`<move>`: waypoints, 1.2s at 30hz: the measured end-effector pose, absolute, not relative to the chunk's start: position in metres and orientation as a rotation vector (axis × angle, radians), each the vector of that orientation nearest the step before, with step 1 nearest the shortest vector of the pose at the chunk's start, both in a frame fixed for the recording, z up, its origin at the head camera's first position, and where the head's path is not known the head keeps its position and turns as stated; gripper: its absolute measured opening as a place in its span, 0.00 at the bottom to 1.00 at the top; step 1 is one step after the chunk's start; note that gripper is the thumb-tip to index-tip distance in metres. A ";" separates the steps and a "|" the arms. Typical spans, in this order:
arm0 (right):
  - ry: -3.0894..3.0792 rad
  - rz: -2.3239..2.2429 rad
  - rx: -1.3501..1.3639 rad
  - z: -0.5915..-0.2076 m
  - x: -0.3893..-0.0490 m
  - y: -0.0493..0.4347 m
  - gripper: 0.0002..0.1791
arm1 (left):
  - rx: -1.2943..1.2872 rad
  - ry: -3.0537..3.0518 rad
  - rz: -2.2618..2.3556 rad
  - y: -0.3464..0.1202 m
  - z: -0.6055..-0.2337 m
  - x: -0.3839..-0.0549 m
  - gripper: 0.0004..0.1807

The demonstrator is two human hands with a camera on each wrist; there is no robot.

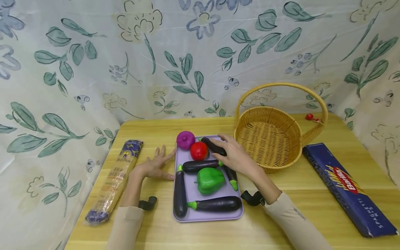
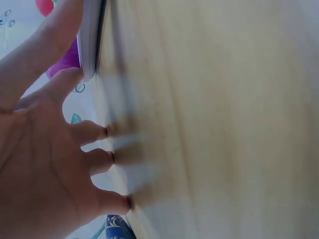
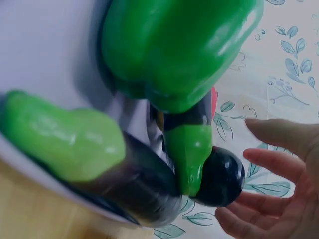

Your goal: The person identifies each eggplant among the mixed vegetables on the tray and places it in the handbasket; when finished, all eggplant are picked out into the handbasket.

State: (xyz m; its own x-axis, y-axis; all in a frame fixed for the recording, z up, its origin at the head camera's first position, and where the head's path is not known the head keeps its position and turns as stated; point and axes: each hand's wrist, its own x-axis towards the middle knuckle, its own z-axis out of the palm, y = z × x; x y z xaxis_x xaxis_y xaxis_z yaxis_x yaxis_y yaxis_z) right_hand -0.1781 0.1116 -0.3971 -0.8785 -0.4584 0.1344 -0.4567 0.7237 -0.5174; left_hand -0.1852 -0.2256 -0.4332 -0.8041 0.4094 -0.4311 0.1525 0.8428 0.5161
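from my end an evenly bright head view, glare on the clear pasta bag [image 1: 115,184], a dimmer left wrist view, soft shadows beside the fingers of the left hand [image 2: 47,159], tabletop [image 2: 214,124] blurred, right wrist view hazy, white glints on the green pepper [image 3: 174,47]

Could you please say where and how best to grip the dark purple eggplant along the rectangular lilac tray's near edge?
Probably from above, across the middle of the long, dark purple eggplant: its smooth body lies uncovered along the near rim of the lilac tray.
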 end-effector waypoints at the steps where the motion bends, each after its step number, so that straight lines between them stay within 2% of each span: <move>1: 2.925 -0.862 -0.764 -0.397 -0.179 0.111 0.31 | 0.411 2.476 0.633 -0.225 -0.433 -0.186 0.63; 10: 2.925 -0.827 -0.682 -0.398 -0.185 0.106 0.29 | 0.401 2.473 0.648 -0.224 -0.435 -0.187 0.63; 21: 3.007 -0.742 -0.708 -0.403 -0.187 0.103 0.23 | 0.392 2.469 0.649 -0.222 -0.436 -0.188 0.63; 36: 3.000 -0.835 -0.671 -0.395 -0.188 0.104 0.22 | 0.394 2.457 0.661 -0.225 -0.435 -0.186 0.62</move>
